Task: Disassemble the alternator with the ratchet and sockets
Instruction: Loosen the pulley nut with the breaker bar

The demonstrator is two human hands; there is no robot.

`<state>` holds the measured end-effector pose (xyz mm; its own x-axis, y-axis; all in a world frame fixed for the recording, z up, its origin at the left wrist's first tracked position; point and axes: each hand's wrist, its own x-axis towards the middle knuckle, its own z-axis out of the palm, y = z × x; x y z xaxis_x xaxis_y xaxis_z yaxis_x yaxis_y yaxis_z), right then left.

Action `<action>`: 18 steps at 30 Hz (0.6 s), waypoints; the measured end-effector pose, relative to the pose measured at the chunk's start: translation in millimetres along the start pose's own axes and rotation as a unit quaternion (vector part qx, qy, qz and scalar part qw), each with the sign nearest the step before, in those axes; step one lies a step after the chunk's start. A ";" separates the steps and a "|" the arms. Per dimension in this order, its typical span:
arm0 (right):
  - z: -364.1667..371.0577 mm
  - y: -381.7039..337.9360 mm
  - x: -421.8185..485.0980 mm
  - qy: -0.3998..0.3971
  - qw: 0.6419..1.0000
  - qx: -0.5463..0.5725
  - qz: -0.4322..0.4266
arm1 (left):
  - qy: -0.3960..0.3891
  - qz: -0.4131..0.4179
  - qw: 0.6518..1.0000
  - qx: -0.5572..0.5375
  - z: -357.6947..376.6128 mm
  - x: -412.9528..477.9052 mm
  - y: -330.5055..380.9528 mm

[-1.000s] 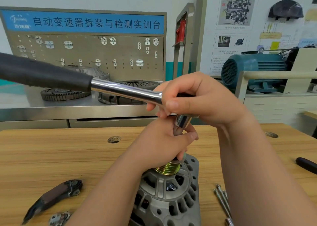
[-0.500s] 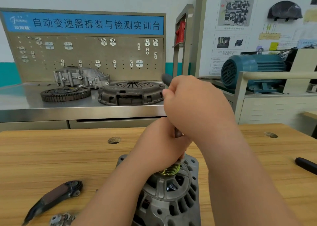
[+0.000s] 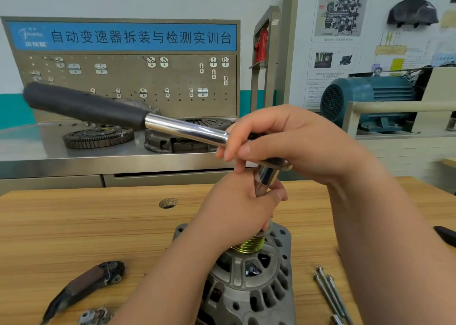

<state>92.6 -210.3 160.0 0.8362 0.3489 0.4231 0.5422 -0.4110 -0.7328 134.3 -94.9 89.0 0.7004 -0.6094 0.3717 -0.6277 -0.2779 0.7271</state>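
The grey alternator [image 3: 249, 287] stands on the wooden bench with its brass-coloured pulley [image 3: 249, 245] facing up. My left hand [image 3: 237, 208] is closed around the top of the pulley and the lower end of the socket [image 3: 267, 176]. The socket stands upright over the pulley's centre. My right hand [image 3: 291, 144] grips the head of the ratchet [image 3: 138, 120] above it. The ratchet's chrome shaft and black handle stick out to the upper left. The nut under the socket is hidden.
A dark removed part [image 3: 84, 285] and a small metal piece [image 3: 96, 316] lie at the front left. Several long bolts [image 3: 330, 295] lie at the front right. A black tool tip [image 3: 446, 236] shows at the right edge. The bench [image 3: 74, 226] has a round hole [image 3: 168, 202].
The ratchet handle swung away behind my right hand half a second ago, then came back out to the upper left. My left hand stayed on the pulley.
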 end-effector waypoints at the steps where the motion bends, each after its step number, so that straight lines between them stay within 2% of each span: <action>1: 0.1 -2.2 0.4 0.011 1.000 -0.015 0.012 | 0.004 -0.005 1.000 -0.004 0.4 -0.2 -0.1; 6: 3.9 -22.1 8.8 0.060 0.981 -0.158 0.094 | 0.030 -0.018 0.999 -0.011 3.4 0.4 -0.3; 9: 7.9 -33.2 16.5 0.066 0.957 -0.246 0.139 | 0.044 -0.022 0.999 -0.003 5.4 -0.8 1.0; 13: 18.0 -32.4 21.6 0.067 0.906 -0.380 0.174 | 0.071 -0.030 0.997 0.003 5.4 -1.2 1.3; 16: 18.0 -26.4 21.6 0.089 0.893 -0.399 0.189 | 0.063 -0.022 0.998 0.018 4.8 -1.8 3.0; 18: 16.7 -21.2 20.7 0.087 0.906 -0.374 0.181 | 0.043 -0.015 0.999 0.004 3.3 -1.8 2.2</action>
<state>97.1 -180.3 175.5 0.9352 -0.0329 0.3525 0.0802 -0.9501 -0.3015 130.5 -96.9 88.0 0.7459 -0.5342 0.3978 -0.6076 -0.3010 0.7350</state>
